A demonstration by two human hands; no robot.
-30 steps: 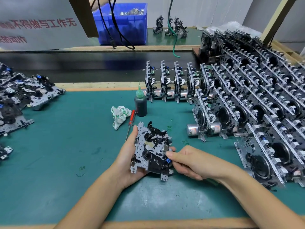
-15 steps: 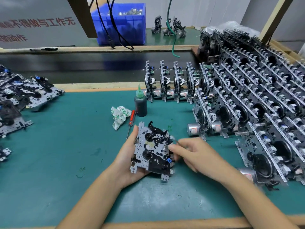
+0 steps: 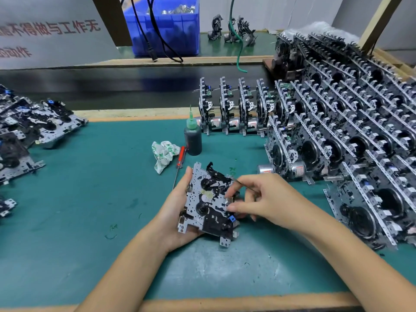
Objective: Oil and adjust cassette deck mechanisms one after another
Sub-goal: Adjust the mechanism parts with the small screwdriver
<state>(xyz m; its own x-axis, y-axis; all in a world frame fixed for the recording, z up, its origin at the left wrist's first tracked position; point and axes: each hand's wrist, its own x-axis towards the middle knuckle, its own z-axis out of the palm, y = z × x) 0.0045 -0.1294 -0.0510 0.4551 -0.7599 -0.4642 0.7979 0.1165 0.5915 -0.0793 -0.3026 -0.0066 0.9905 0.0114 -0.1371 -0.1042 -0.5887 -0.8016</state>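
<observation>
A cassette deck mechanism, a perforated metal plate with black plastic parts and a blue tab, is tilted up above the green mat. My left hand grips it from the left edge and underneath. My right hand is at its right edge, fingers curled, pinching a thin metal pin-like tool while fingertips touch the mechanism. A dark oil bottle with a green nozzle stands upright just behind, next to a red-handled screwdriver.
A crumpled cloth lies left of the screwdriver. Several finished mechanisms stand in rows filling the right side. More mechanisms lie piled at the left. A blue bin and cables sit beyond a dark conveyor belt.
My right hand moved up along the mechanism's right edge, and a thin tool now shows in its fingers. My left hand kept its hold on the mechanism.
</observation>
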